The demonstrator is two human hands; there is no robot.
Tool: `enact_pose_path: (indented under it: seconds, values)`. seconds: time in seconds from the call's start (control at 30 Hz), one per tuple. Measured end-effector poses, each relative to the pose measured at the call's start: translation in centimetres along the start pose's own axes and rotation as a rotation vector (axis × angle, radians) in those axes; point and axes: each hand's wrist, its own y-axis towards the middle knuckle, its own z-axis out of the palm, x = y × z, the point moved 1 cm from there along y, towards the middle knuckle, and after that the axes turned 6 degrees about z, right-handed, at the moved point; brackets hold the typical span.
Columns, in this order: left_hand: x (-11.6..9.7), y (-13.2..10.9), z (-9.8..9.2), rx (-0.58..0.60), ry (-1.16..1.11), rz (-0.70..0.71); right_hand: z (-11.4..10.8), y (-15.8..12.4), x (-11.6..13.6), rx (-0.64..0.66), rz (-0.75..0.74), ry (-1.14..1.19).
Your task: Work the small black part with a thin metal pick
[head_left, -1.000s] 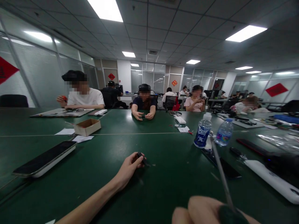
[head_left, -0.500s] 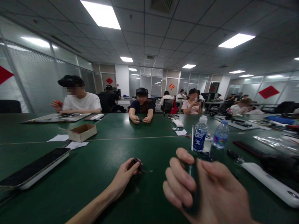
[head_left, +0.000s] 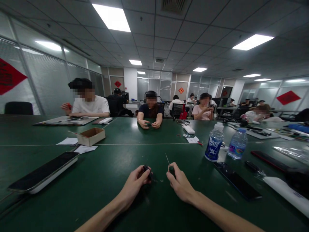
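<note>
Over the green table (head_left: 116,193), my left hand (head_left: 138,180) is closed around a small black object (head_left: 147,171) whose kind I cannot make out. To its right, my right hand (head_left: 180,183) grips the dark green handle of a screwdriver (head_left: 167,158). Its thin metal shaft points up and away from me. A gap separates the two hands, and the screwdriver is apart from the black object. Most of the handle is hidden by my fingers.
A phone (head_left: 236,180) lies to the right, near a blue-labelled bottle (head_left: 213,143) and a clear bottle (head_left: 238,145). At left are a large dark-screened device (head_left: 45,170) and a small open box (head_left: 91,137). Across the table, a person (head_left: 150,111) handles a small dark item.
My right hand has moved away from the camera and down to the left with the screwdriver, coming beside my left hand. The phone now shows uncovered. My view has shifted slightly left.
</note>
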Motion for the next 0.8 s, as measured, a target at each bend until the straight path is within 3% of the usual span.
enact_pose_path:
  seconds: [0.2, 0.33, 0.8]
  values:
    - [0.5, 0.2, -0.1, 0.007, -0.031, 0.021, 0.6, -0.7, 0.8, 0.034, -0.157, -0.378]
    - [0.6, 0.3, 0.0, -0.025, -0.060, 0.047, 1.0, -0.8, 0.7, -0.025, -0.221, -0.594]
    - [0.0, -0.2, 0.0, -0.046, -0.049, 0.090, 1.3, -0.8, 0.4, -0.044, -0.253, -0.705]
